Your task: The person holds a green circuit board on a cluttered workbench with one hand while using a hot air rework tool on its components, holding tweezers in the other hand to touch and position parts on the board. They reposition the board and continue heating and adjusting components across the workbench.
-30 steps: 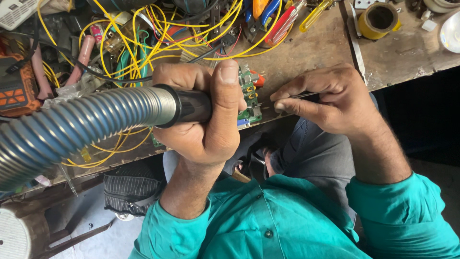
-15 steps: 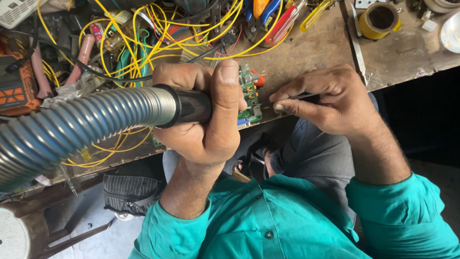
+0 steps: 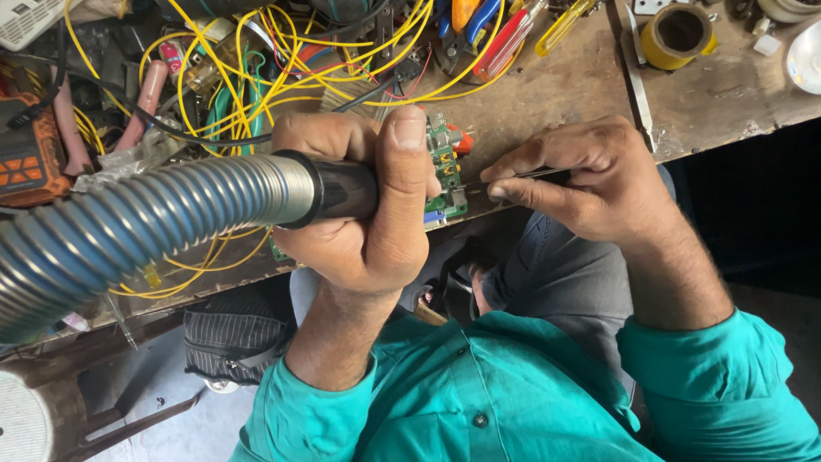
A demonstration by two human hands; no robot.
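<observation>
A ribbed grey-blue hose [image 3: 128, 231] is seen entering from the far left and is joined to a black handle [image 3: 338, 190]. The handle is gripped in the left hand [image 3: 359, 205], whose fingers are wrapped fully around it with the thumb laid over the top and pointed away from the body. Beyond the knuckles of this hand, a tangle of yellow wires [image 3: 256, 60] is spread across the wooden workbench [image 3: 556, 94]; an orange device [image 3: 30, 162] is noted further to the left of the hand, behind the hose.

Just beside the left thumb, on its right, a green circuit board [image 3: 445, 167] is observed, largely hidden by the hand and lying at the near edge of the bench. The nozzle end of the handle is covered by the fingers, so contact with the board cannot be confirmed.

To the right of the board, the right hand [image 3: 590, 184] is closed in a pinch on thin metal tweezers [image 3: 530, 174], held between thumb and forefinger with the tips directed left toward the board. Whether the tips touch the board cannot be told. Beyond this hand, red and yellow tool handles [image 3: 513, 38] and a roll of yellow tape [image 3: 676, 34] are recorded on the bench. Teal sleeves [image 3: 727, 402] are worn on both forearms.
</observation>
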